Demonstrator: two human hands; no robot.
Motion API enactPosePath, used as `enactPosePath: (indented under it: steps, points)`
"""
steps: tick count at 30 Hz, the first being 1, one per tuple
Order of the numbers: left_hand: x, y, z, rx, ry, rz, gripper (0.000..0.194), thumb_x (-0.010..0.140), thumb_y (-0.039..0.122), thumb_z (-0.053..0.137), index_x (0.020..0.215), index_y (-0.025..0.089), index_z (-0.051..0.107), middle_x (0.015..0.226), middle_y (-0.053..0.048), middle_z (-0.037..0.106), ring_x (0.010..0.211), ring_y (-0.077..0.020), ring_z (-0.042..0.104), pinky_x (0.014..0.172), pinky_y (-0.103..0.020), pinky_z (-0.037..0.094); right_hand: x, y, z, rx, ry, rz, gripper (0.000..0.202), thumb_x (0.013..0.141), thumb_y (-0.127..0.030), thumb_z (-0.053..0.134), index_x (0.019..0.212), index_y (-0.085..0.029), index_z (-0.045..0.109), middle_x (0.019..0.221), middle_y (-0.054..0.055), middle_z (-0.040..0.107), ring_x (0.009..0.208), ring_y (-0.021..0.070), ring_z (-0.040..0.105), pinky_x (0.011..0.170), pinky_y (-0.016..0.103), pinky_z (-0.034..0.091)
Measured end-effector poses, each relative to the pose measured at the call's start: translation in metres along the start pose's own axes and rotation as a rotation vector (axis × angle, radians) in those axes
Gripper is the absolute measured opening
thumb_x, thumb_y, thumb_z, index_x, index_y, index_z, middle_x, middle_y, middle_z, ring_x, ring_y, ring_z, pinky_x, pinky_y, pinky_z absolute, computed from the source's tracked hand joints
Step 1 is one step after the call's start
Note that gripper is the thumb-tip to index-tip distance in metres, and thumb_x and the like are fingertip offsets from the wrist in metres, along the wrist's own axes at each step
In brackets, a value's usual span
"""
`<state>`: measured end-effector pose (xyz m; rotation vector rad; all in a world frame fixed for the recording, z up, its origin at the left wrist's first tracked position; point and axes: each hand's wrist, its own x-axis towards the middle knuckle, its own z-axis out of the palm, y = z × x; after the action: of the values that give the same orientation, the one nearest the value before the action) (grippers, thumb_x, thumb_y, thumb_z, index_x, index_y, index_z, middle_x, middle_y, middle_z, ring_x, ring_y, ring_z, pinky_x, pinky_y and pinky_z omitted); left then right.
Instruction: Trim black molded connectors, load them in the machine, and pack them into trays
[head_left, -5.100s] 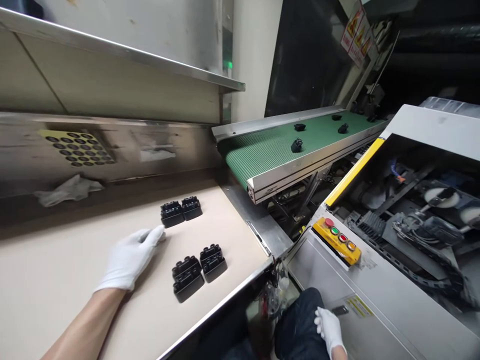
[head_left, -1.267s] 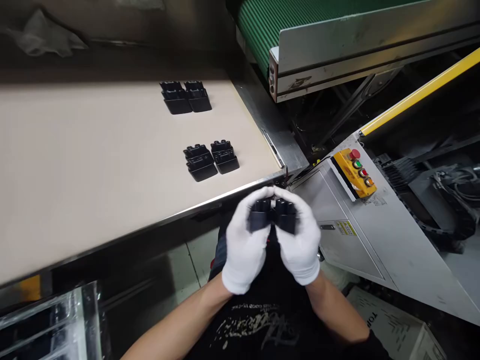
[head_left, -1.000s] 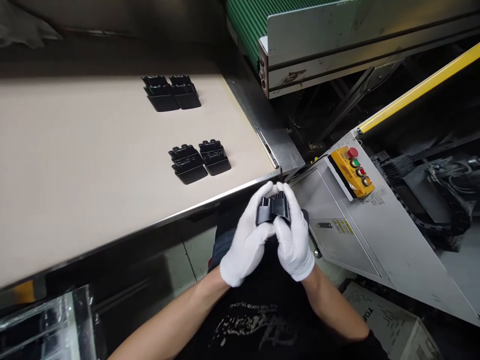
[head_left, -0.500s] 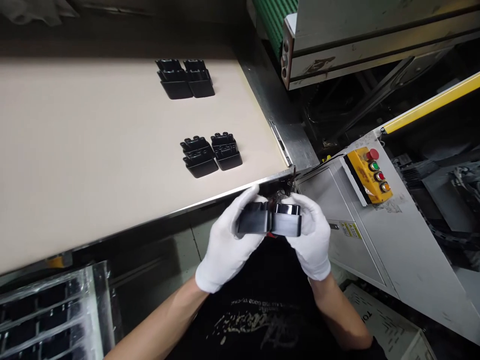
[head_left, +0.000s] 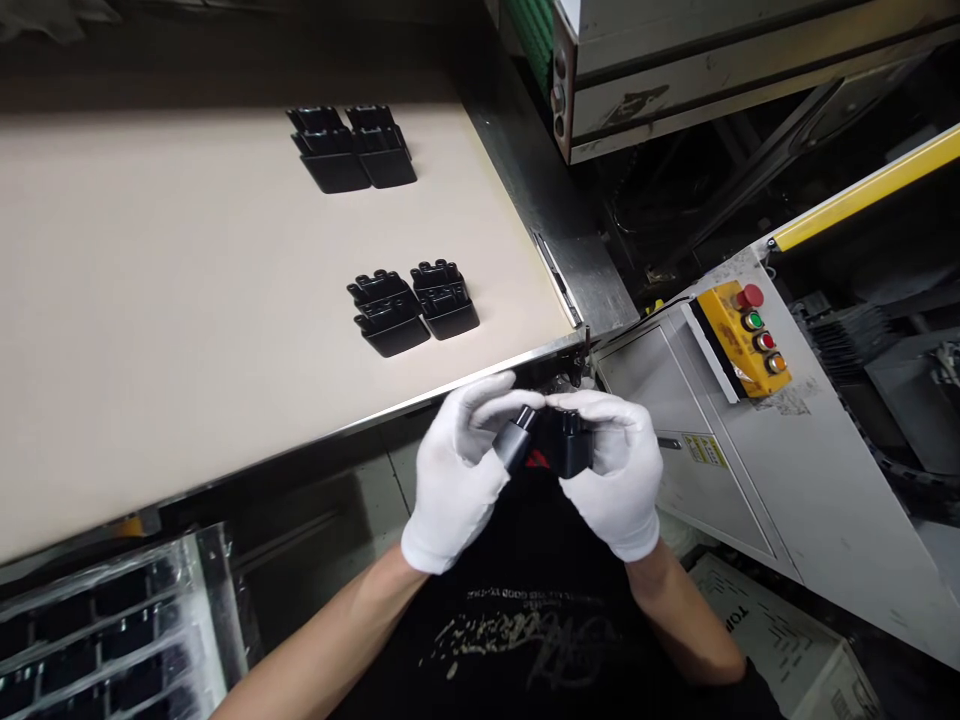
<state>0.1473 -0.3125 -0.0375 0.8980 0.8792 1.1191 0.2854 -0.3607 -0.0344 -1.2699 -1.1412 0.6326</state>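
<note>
Both my hands wear white gloves and are held close together just off the belt's near edge. My left hand (head_left: 459, 470) is closed on a black plastic part (head_left: 514, 440), tilted, with a short peg-like end pointing up. Closed on a second black plastic part (head_left: 574, 448) is my right hand (head_left: 619, 470), its thumb below and fingers above. The fingertips of the two hands almost meet over the parts. On the beige belt (head_left: 187, 300) lie a near group of similar black parts (head_left: 394, 325) and a far group of black parts (head_left: 337, 170).
A metal edge rail (head_left: 510, 358) borders the belt. To the right stands a grey cabinet (head_left: 720, 500) with a yellow button box (head_left: 742, 340). A tray of black pieces (head_left: 112, 630) is at lower left, a light crate (head_left: 787, 640) at lower right. A machine frame (head_left: 675, 80) overhangs upper right.
The two black parts have been turned in my hands, from broad faces showing to narrower, tilted views. The groups on the belt appear slightly further left in view.
</note>
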Motion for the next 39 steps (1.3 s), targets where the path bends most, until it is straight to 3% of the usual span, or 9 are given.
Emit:
enactPosePath:
  steps: [3, 6, 9, 11, 16, 20, 24, 31, 39]
  points:
    - [0.001, 0.001, -0.003, -0.08, 0.032, -0.053, 0.025, 0.08, 0.021, 0.085, 0.098, 0.02, 0.068, 0.099, -0.009, 0.079, 0.101, -0.028, 0.077, 0.096, -0.044, 0.063, 0.005, -0.001, -0.005, -0.026, -0.024, 0.046, 0.032, 0.081, -0.004, 0.069, 0.103, -0.027, 0.064, 0.113, 0.006, 0.075, 0.109, 0.0244, 0.073, 0.098, 0.047, 0.062]
    - [0.008, 0.003, -0.009, -0.185, -0.044, -0.307, 0.016, 0.084, 0.031, 0.08, 0.09, 0.019, 0.071, 0.099, -0.011, 0.078, 0.081, -0.0256, 0.074, 0.073, -0.039, 0.064, 0.013, 0.008, -0.014, 0.12, -0.065, 0.369, 0.022, 0.087, -0.018, 0.066, 0.108, -0.025, 0.071, 0.108, 0.005, 0.076, 0.093, 0.0211, 0.074, 0.087, 0.04, 0.063]
    - [0.015, -0.002, -0.014, -0.286, -0.078, -0.589, 0.043, 0.092, 0.058, 0.07, 0.089, 0.015, 0.072, 0.095, -0.015, 0.075, 0.059, -0.0175, 0.061, 0.047, -0.029, 0.049, 0.018, 0.029, -0.021, 0.306, -0.117, 0.652, 0.034, 0.096, -0.046, 0.055, 0.118, -0.025, 0.071, 0.107, 0.007, 0.076, 0.066, 0.0159, 0.064, 0.062, 0.034, 0.057]
    - [0.014, -0.011, -0.016, -0.358, -0.077, -0.74, 0.062, 0.092, 0.073, 0.062, 0.087, 0.012, 0.071, 0.085, -0.013, 0.07, 0.053, -0.0129, 0.053, 0.041, -0.023, 0.04, 0.015, 0.043, -0.023, 0.465, -0.123, 0.785, 0.048, 0.099, -0.059, 0.046, 0.119, -0.023, 0.069, 0.107, 0.008, 0.075, 0.06, 0.0139, 0.057, 0.053, 0.031, 0.05]
    - [-0.004, -0.032, -0.027, -0.493, -0.081, -0.911, 0.068, 0.081, 0.078, 0.074, 0.099, 0.012, 0.073, 0.084, -0.007, 0.063, 0.064, -0.0117, 0.058, 0.044, -0.017, 0.047, -0.009, 0.059, -0.025, 0.633, -0.118, 0.928, 0.036, 0.093, -0.05, 0.061, 0.117, -0.023, 0.067, 0.095, 0.004, 0.073, 0.057, 0.0114, 0.054, 0.053, 0.027, 0.045]
    - [-0.015, -0.029, -0.034, -0.409, -0.138, -0.804, 0.06, 0.069, 0.051, 0.098, 0.108, 0.013, 0.072, 0.089, -0.005, 0.063, 0.076, -0.0141, 0.066, 0.053, -0.016, 0.056, -0.018, 0.048, -0.026, 0.604, -0.207, 0.859, 0.03, 0.092, -0.045, 0.067, 0.108, -0.02, 0.07, 0.084, 0.002, 0.072, 0.056, 0.0112, 0.057, 0.056, 0.027, 0.044]
    - [-0.015, -0.016, -0.032, -0.083, -0.093, -0.588, 0.061, 0.062, 0.022, 0.101, 0.112, 0.017, 0.067, 0.088, -0.001, 0.07, 0.075, -0.0144, 0.07, 0.065, -0.021, 0.061, -0.013, 0.03, -0.026, 0.574, -0.358, 0.743, 0.025, 0.089, -0.036, 0.075, 0.107, -0.018, 0.074, 0.085, 0.002, 0.074, 0.061, 0.0131, 0.065, 0.061, 0.028, 0.05]
    - [-0.015, -0.005, -0.031, 0.227, -0.163, -0.106, 0.034, 0.071, 0.02, 0.096, 0.098, 0.02, 0.075, 0.099, -0.004, 0.079, 0.093, -0.0207, 0.078, 0.088, -0.03, 0.066, -0.003, -0.004, -0.031, 0.282, -0.487, 0.546, 0.026, 0.081, -0.023, 0.084, 0.107, -0.023, 0.077, 0.089, 0.002, 0.076, 0.078, 0.0184, 0.073, 0.078, 0.034, 0.058]
    - [-0.01, -0.012, -0.033, 0.105, -0.345, 0.199, 0.034, 0.081, 0.003, 0.083, 0.108, 0.023, 0.075, 0.107, -0.005, 0.078, 0.1, -0.0206, 0.075, 0.091, -0.034, 0.063, -0.003, -0.016, -0.031, 0.081, -0.491, 0.326, 0.03, 0.076, -0.009, 0.079, 0.102, -0.023, 0.076, 0.095, 0.003, 0.073, 0.085, 0.0181, 0.069, 0.078, 0.033, 0.056]
